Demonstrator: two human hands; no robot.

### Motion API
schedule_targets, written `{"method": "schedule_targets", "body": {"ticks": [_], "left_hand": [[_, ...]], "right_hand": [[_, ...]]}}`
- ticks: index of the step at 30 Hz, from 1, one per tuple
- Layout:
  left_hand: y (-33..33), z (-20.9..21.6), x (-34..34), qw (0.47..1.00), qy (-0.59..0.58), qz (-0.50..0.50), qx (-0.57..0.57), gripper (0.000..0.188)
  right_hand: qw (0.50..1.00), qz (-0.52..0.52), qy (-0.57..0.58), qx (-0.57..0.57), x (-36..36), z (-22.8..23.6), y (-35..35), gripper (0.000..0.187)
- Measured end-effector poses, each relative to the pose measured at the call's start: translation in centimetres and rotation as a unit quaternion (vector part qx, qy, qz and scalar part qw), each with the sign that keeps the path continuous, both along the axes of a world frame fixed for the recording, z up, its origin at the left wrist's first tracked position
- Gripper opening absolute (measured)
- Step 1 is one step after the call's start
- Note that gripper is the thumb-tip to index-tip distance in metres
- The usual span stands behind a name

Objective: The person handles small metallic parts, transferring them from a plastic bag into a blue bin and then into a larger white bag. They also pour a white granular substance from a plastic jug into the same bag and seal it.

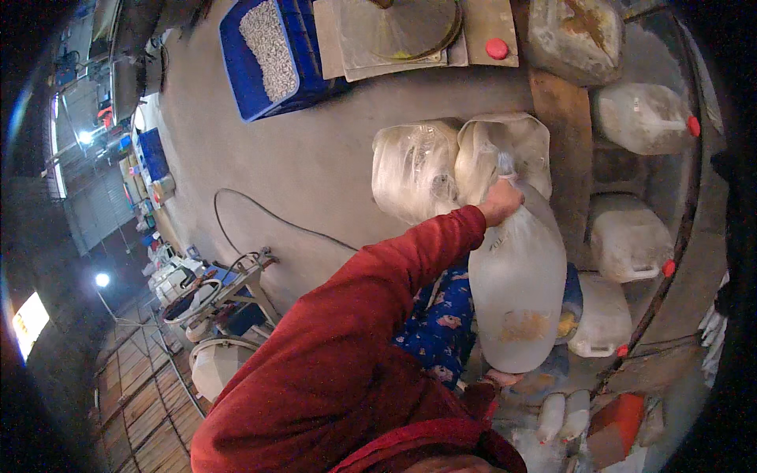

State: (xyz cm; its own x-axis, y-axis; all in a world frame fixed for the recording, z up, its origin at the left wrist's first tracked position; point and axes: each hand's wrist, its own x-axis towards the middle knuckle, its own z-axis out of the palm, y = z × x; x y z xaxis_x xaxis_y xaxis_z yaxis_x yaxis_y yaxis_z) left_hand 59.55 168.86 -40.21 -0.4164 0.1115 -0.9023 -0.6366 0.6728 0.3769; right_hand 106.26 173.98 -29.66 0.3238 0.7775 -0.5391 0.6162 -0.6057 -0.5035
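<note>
A big, full, translucent white plastic bag (516, 292) stretches in front of my body, with an orange-brown patch near its lower end. My left hand (503, 202) is closed around its gathered neck, and a tuft of bunched plastic sticks out past the fist. At the opposite end my right hand (502, 378) is against the bag's bottom; its fingers are partly hidden beneath the bag. Just beyond my left hand are two more bulging pale plastic bags, one on the left (414, 169) and one on the right (524, 142), side by side on the floor.
A blue crate (288, 59) of whitish pellets sits at the far left, beside a round metal lid (394, 31) on boards. Dirty white jerrycans (643, 118) with red caps line the right. A black cable (292, 225) crosses the floor toward a metal-framed machine (236, 292).
</note>
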Motion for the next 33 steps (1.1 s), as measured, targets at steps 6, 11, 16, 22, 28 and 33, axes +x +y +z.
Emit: {"method": "schedule_targets", "body": {"ticks": [6, 11, 16, 22, 28, 33], "left_hand": [[-1.0, -2.2, 0.3, 0.942, 0.167, -0.263, 0.122, 0.028], [-1.0, -0.3, -0.2, 0.939, 0.212, -0.251, 0.097, 0.019], [-1.2, -0.1, -0.4, 0.822, 0.425, -0.347, 0.149, 0.014], [-1.6, -1.1, -1.4, 0.774, 0.443, -0.407, 0.199, 0.008], [-1.8, -0.3, -2.4, 0.811, 0.414, -0.360, 0.205, 0.008], [-2.0, -0.5, -2.9, 0.822, 0.390, -0.344, 0.232, 0.012]], "right_hand": [[0.999, -0.009, 0.040, 0.004, 0.8, 0.3, 0.2, 0.050], [0.953, -0.171, 0.246, -0.053, 0.0, 0.8, 0.3, 0.052], [0.934, -0.272, 0.213, -0.092, -0.3, 1.1, 0.3, 0.054], [0.928, -0.261, 0.253, -0.085, -0.6, 2.3, 0.0, 0.057], [0.937, -0.216, 0.267, -0.070, -0.8, 3.0, -0.7, 0.058], [0.925, -0.233, 0.285, -0.091, -0.7, 3.0, -1.0, 0.059]]}}
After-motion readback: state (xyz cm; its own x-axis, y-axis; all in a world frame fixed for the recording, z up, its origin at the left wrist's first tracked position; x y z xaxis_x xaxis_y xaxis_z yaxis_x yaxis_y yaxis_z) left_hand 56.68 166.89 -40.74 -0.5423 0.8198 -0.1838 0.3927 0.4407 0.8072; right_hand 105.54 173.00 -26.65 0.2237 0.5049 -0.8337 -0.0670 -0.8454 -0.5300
